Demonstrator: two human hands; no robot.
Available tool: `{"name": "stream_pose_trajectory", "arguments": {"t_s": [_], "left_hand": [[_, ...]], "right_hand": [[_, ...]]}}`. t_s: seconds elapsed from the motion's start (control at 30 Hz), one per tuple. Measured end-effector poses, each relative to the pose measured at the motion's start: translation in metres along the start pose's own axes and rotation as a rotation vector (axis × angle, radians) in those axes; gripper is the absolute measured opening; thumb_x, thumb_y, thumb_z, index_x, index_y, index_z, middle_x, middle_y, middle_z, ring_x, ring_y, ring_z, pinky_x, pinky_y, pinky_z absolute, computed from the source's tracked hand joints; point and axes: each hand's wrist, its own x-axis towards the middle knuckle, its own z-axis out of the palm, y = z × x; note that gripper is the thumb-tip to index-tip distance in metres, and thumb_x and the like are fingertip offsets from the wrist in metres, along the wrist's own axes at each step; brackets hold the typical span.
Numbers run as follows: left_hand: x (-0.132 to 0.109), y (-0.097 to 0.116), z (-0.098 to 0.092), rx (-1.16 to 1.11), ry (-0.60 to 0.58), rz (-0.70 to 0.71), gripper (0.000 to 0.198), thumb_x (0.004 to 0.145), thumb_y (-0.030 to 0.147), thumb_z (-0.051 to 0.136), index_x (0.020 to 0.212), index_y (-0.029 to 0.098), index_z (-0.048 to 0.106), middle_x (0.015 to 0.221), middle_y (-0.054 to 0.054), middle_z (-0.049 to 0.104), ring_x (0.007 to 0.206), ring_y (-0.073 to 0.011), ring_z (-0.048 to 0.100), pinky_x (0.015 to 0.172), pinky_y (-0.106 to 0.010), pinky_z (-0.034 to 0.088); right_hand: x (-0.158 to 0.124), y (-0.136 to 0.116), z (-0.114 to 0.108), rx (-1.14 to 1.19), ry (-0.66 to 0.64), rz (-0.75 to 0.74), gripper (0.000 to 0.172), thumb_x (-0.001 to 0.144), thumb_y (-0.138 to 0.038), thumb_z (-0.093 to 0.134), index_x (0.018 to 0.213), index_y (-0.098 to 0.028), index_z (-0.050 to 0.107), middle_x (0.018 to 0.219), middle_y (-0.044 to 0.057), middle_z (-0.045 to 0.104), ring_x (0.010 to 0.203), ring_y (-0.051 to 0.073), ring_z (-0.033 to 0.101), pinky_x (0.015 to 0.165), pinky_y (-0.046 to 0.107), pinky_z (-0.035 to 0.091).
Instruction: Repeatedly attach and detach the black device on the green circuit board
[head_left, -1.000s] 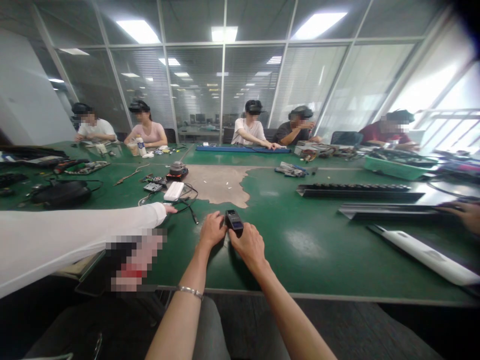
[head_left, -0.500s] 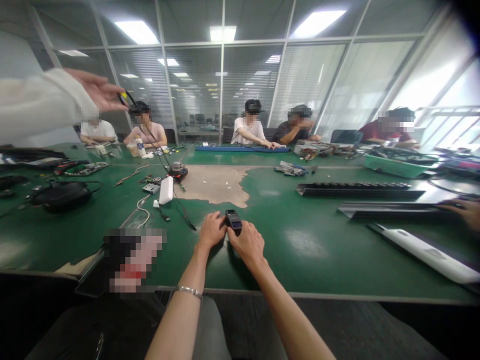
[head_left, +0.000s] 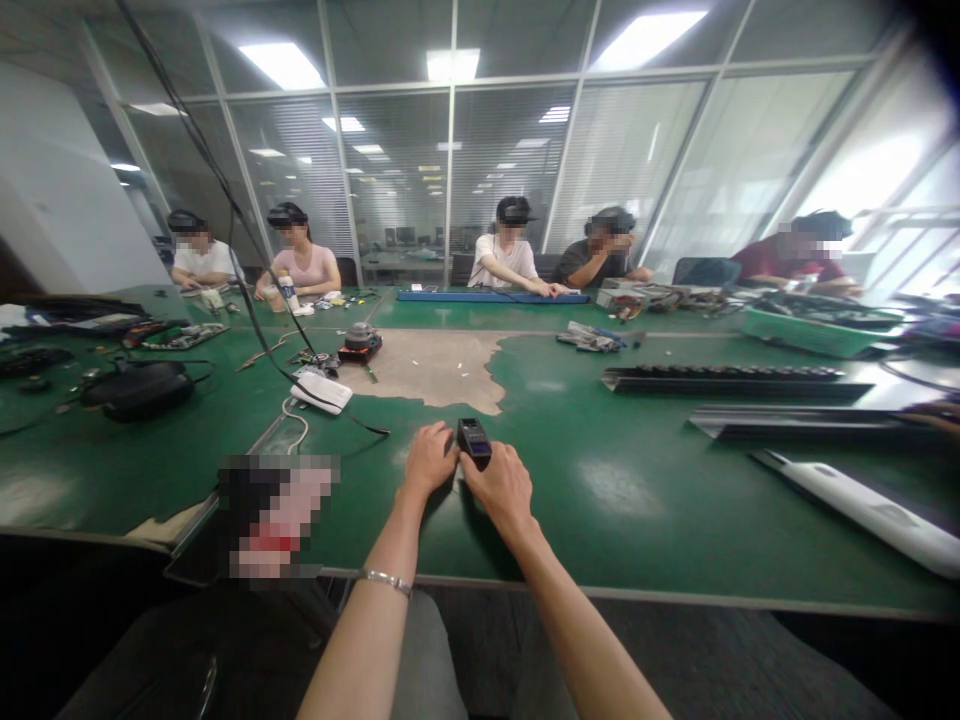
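Note:
A small black handheld device with a little screen stands near the front of the green table, between my two hands. My right hand is wrapped around its near right side, the thumb along the left. Just left of the device, my left hand is closed, fingers curled and tips turned from view. Whatever those fingers hold is hidden, and I cannot tell whether they touch the device.
Left of my hands, a white power bank-like box lies by dangling black cables. A brown bare patch lies ahead. Black metal channels and a long white casing are at right. Several people sit across the table.
Another person's hand and white sleeve have left the upper left. The white box has tipped from upright to lying down, and the cables hang differently. My hands keep their pose.

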Motion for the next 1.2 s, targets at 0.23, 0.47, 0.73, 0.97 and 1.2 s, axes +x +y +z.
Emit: {"name": "stream_pose_trajectory", "arguments": {"t_s": [0.23, 0.47, 0.73, 0.97, 1.2], "left_hand": [[-0.001, -0.005, 0.006, -0.037, 0.061, -0.02, 0.037, 0.087, 0.031, 0.05, 0.119, 0.015, 0.057, 0.13, -0.012, 0.056, 0.123, -0.0229, 0.047, 0.108, -0.041, 0.035], [-0.001, -0.005, 0.008, -0.045, 0.063, -0.025, 0.041, 0.085, 0.028, 0.051, 0.124, 0.015, 0.055, 0.132, -0.011, 0.055, 0.125, -0.0226, 0.046, 0.11, -0.041, 0.034], [-0.001, -0.001, 0.004, -0.041, 0.017, -0.032, 0.04, 0.086, 0.031, 0.051, 0.123, 0.016, 0.058, 0.134, -0.011, 0.054, 0.126, -0.0233, 0.047, 0.11, -0.041, 0.034], [0.0, -0.002, 0.003, -0.019, 0.004, -0.017, 0.041, 0.087, 0.035, 0.049, 0.121, 0.015, 0.059, 0.134, -0.012, 0.053, 0.125, -0.0241, 0.047, 0.109, -0.04, 0.035], [-0.001, 0.0, 0.001, -0.009, -0.012, -0.023, 0.039, 0.087, 0.036, 0.049, 0.12, 0.017, 0.06, 0.135, -0.011, 0.053, 0.126, -0.0243, 0.046, 0.109, -0.041, 0.035]], "right_hand": [[0.007, -0.005, -0.009, 0.08, 0.085, -0.016, 0.041, 0.085, -0.051, 0.047, 0.104, -0.016, 0.057, 0.1, 0.011, 0.06, 0.092, 0.021, 0.058, 0.079, 0.028, 0.04], [0.029, 0.003, -0.028, 0.161, 0.169, -0.034, 0.043, 0.085, -0.052, 0.044, 0.104, -0.017, 0.06, 0.098, 0.01, 0.061, 0.094, 0.022, 0.056, 0.082, 0.03, 0.039], [0.035, 0.048, -0.023, 0.037, 0.147, 0.096, 0.043, 0.083, -0.046, 0.047, 0.112, -0.017, 0.058, 0.101, 0.01, 0.058, 0.091, 0.022, 0.056, 0.079, 0.03, 0.04], [0.032, 0.061, -0.011, -0.025, 0.108, 0.129, 0.044, 0.084, -0.049, 0.046, 0.11, -0.016, 0.058, 0.1, 0.01, 0.055, 0.088, 0.022, 0.058, 0.075, 0.031, 0.043], [0.027, 0.058, -0.007, -0.085, 0.091, 0.132, 0.047, 0.084, -0.05, 0.047, 0.11, -0.012, 0.055, 0.101, 0.012, 0.054, 0.092, 0.024, 0.058, 0.077, 0.032, 0.044]]}}
